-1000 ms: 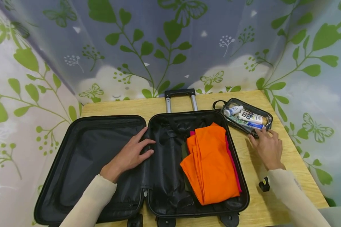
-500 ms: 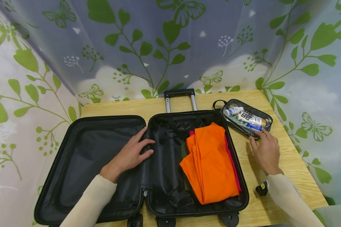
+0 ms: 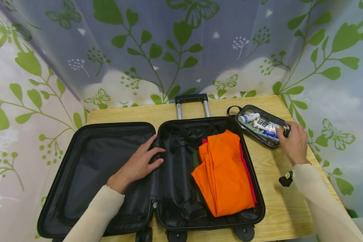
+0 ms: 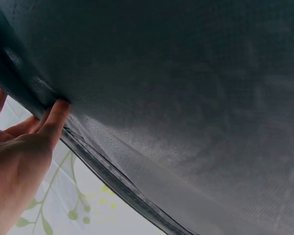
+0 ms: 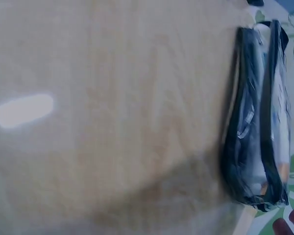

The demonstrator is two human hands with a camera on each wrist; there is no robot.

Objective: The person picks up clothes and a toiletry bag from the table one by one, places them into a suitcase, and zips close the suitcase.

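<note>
Reaches with the right hand (image 3: 293, 143) to the right end of a clear, black-edged pouch (image 3: 260, 125), with thumb and fingers bent about it; impossible to tell whether gripping or merely close. Has the pouch on the bench (image 3: 270, 188) just beside the far right corner of the open suitcase (image 3: 178, 174), near the wood's right edge, with room along its near side. Shows its long axis slanting from the strap loop (image 3: 228, 110), aimed left toward the pull handle (image 3: 191, 98), to front right. Rests the left hand (image 3: 137, 163), fingers spread and holding nothing, on the suitcase's hinge-side rim.
</note>
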